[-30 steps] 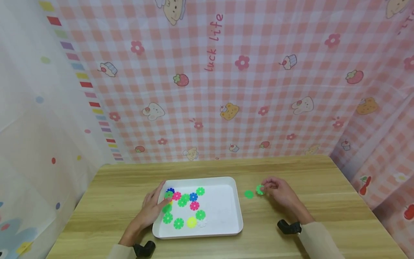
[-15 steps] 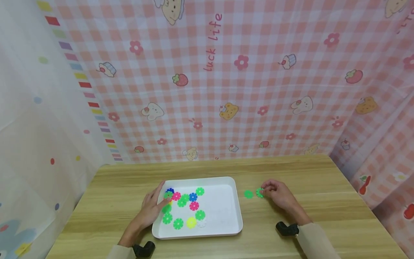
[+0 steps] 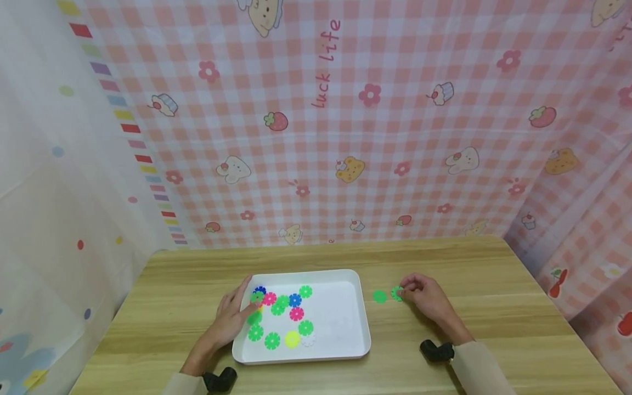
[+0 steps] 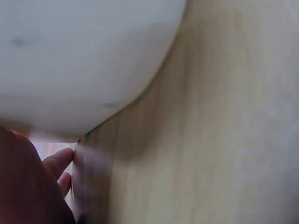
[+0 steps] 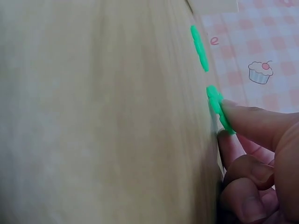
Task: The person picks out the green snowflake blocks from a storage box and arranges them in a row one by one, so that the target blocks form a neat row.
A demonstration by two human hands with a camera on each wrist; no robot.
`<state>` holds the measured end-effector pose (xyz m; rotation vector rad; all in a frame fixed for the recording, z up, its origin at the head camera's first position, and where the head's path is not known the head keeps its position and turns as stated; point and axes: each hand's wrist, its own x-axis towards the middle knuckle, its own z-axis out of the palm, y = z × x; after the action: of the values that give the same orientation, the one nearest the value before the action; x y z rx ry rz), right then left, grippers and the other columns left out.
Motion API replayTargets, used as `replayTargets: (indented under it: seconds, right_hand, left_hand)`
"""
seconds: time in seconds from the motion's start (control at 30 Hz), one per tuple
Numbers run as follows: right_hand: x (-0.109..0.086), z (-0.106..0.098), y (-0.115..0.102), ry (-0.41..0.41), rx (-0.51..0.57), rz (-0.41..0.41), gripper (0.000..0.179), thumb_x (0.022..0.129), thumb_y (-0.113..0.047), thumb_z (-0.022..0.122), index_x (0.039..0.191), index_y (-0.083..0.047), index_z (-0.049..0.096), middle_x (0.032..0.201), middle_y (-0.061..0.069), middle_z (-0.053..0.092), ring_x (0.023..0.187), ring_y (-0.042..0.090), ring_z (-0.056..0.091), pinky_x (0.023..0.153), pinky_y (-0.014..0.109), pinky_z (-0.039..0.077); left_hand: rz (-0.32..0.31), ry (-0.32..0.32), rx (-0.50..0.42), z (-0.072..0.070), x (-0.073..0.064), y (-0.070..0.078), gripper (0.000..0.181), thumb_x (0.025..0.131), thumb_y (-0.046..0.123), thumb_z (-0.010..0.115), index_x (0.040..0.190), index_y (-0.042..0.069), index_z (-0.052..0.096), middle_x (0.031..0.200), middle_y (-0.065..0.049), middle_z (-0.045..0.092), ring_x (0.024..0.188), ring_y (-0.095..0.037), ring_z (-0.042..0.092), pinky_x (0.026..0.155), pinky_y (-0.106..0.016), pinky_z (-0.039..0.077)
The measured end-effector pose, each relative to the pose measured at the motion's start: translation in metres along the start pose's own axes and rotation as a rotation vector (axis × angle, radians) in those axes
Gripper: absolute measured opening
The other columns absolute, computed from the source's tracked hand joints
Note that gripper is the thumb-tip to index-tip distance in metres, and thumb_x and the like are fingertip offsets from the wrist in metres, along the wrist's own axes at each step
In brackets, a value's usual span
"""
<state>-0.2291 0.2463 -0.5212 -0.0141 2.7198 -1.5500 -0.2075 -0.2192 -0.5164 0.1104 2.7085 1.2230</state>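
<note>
A: What does the right hand [image 3: 427, 296] grasp?
B: A green notched disc [image 5: 216, 102], pinched between thumb and finger at the tabletop [image 3: 444, 260], right of the white tray [image 3: 340, 312].
A: And the second green disc [image 3: 379, 297]?
B: It lies flat between that disc and the tray.
A: And the left hand [image 3: 230, 321]?
B: It holds the tray's left wall, thumb inside, near the coloured discs [image 3: 280, 310].

Head view forward-down; wrist views close; table [image 3: 494, 296] shared.
</note>
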Motion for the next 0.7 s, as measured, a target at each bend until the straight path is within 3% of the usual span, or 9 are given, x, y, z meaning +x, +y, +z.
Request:
replayTargets:
  seconds: [0.4, 0.7]
  right_hand:
    - [-0.0016, 0.0028, 0.0005, 0.035, -0.01, -0.014, 0.014, 0.086, -0.004, 0.073, 0.096, 0.001, 0.065, 0.082, 0.006, 0.063, 0.071, 0.012, 0.054, 0.063, 0.022, 0.045]
    - [-0.0025, 0.003, 0.0006, 0.047, -0.011, -0.025, 0.015, 0.086, -0.005, 0.075, 0.096, 0.001, 0.065, 0.081, 0.007, 0.062, 0.072, 0.011, 0.053, 0.062, 0.021, 0.044]
  left_hand:
    - [0.018, -0.005, 0.007, -0.0003, 0.0009, -0.001, 0.07, 0.104, 0.035, 0.047, 0.161, 0.02, 0.008, 0.164, -0.018, 0.015, 0.147, -0.044, 0.006, 0.113, -0.067, -0.003]
    - [0.022, 0.002, -0.001, -0.0001, 0.0002, -0.0017, 0.07, 0.104, 0.035, 0.048, 0.161, 0.021, 0.009, 0.164, -0.017, 0.016, 0.146, -0.042, 0.008, 0.112, -0.069, 0.001]
